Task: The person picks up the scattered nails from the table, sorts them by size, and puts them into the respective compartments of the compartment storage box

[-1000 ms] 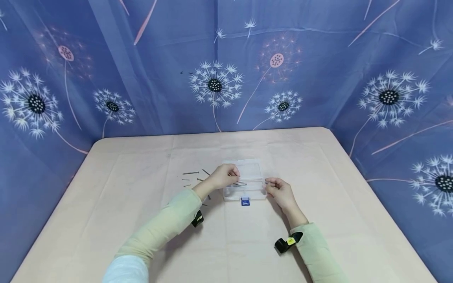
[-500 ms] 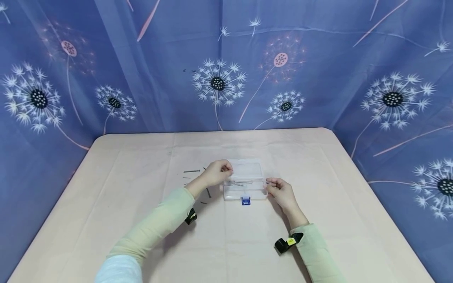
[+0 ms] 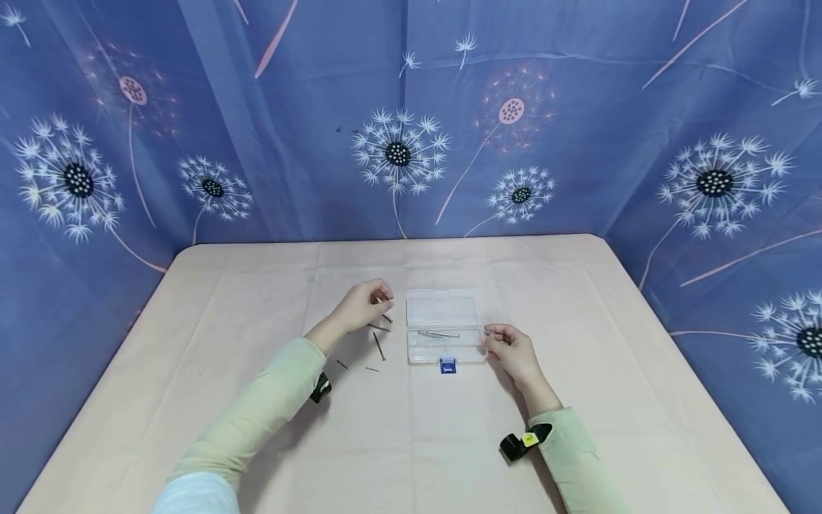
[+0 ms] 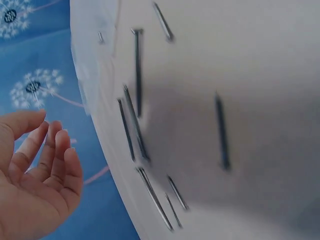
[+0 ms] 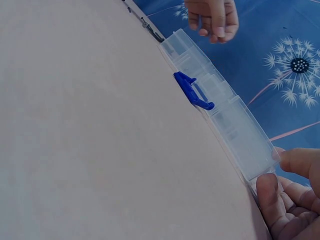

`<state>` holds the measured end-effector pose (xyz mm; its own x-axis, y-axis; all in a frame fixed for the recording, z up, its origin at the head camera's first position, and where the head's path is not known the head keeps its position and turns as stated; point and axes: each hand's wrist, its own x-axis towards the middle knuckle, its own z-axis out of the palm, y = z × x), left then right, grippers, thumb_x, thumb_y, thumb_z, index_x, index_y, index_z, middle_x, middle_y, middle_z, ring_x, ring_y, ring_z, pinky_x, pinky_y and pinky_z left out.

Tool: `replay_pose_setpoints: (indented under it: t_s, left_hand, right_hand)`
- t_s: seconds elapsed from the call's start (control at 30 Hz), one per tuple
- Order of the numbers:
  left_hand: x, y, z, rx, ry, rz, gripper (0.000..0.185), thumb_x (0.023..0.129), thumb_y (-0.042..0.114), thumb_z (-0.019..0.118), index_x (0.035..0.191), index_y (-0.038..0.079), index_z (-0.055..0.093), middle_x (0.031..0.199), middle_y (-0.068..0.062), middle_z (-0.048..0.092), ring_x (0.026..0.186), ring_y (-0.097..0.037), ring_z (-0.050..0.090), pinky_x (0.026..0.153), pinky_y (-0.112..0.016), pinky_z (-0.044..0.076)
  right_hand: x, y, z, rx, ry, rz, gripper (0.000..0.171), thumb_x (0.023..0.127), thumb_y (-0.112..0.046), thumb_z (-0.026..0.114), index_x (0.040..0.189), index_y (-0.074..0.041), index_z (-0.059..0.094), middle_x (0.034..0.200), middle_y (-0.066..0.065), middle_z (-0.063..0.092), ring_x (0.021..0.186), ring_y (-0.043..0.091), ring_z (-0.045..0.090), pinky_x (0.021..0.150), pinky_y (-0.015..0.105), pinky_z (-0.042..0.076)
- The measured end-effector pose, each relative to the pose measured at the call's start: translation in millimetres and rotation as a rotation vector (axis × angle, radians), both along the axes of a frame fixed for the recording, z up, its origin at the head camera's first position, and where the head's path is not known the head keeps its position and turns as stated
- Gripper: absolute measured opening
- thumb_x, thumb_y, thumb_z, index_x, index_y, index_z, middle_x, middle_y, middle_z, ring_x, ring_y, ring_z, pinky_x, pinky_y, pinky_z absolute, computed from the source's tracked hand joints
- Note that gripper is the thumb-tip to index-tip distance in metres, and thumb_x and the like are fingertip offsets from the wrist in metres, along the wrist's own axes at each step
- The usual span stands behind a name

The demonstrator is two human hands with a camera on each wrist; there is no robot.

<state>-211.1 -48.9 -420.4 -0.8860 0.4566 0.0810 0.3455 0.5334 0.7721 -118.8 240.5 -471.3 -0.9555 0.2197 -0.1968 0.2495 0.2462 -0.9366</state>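
Clear plastic box point(image 3: 444, 328) sits open on the counter point(image 3: 578, 400), right hand point(image 3: 510, 350) pinching its end. Left hand point(image 3: 362, 303) has withdrawn from the box, fingers loosely spread, empty, above loose nails point(image 3: 379, 345); one delivery looks finished.

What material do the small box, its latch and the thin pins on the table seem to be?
Box: clear glossy plastic; the cloth shows through. Latch: opaque blue plastic, probably. Pins: likely metal, dark grey, thin and straight, some with small heads, like nails.
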Motion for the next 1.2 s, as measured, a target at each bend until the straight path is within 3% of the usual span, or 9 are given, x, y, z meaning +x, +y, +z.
replay_pose_setpoints:
  t_s: [0.5, 0.87, 1.07, 1.2]
  left_hand:
    - [-8.8, -41.0, -10.1, -0.117, 0.034, 0.017, 0.014, 0.088, 0.005, 0.064, 0.099, -0.003, 0.063, 0.098, -0.017, 0.066, 0.085, -0.026, 0.058, 0.08, -0.04, 0.049]
    - [-13.4, -57.6, -18.2, -0.212, 0.043, 0.047, 0.007, 0.087, 0.002, 0.063, 0.093, -0.003, 0.064, 0.095, -0.018, 0.065, 0.09, -0.031, 0.06, 0.086, -0.044, 0.05]
    - [-15.3, -59.0, -29.1, -0.327, 0.052, 0.074, 0.004, 0.087, 0.004, 0.064, 0.084, 0.003, 0.062, 0.082, -0.008, 0.062, 0.077, -0.02, 0.056, 0.074, -0.036, 0.048]
    - [-15.5, -58.7, -32.1, -0.325, 0.05, 0.09, 0.008, 0.088, 0.004, 0.063, 0.08, 0.004, 0.06, 0.076, -0.006, 0.059, 0.072, -0.018, 0.052, 0.068, -0.032, 0.044]
  right_hand:
    - [1.1, 0.9, -0.9, -0.016, 0.017, -0.007, 0.031, 0.088, -0.004, 0.06, 0.116, 0.008, 0.057, 0.087, 0.001, 0.056, 0.072, 0.005, 0.052, 0.061, 0.015, 0.049]
    - [-1.2, 1.1, -2.1, -0.012, 0.014, -0.006, 0.031, 0.088, -0.005, 0.06, 0.117, 0.007, 0.057, 0.087, 0.0, 0.057, 0.073, 0.005, 0.052, 0.062, 0.014, 0.049]
    - [-0.7, 0.5, -0.7, -0.016, 0.014, -0.009, 0.031, 0.089, -0.005, 0.06, 0.117, 0.007, 0.058, 0.087, 0.0, 0.057, 0.072, 0.005, 0.052, 0.061, 0.014, 0.049]
    - [0.8, -0.3, -0.3, -0.018, 0.012, -0.012, 0.03, 0.088, -0.004, 0.06, 0.116, 0.008, 0.058, 0.086, 0.0, 0.057, 0.072, 0.005, 0.052, 0.061, 0.015, 0.049]
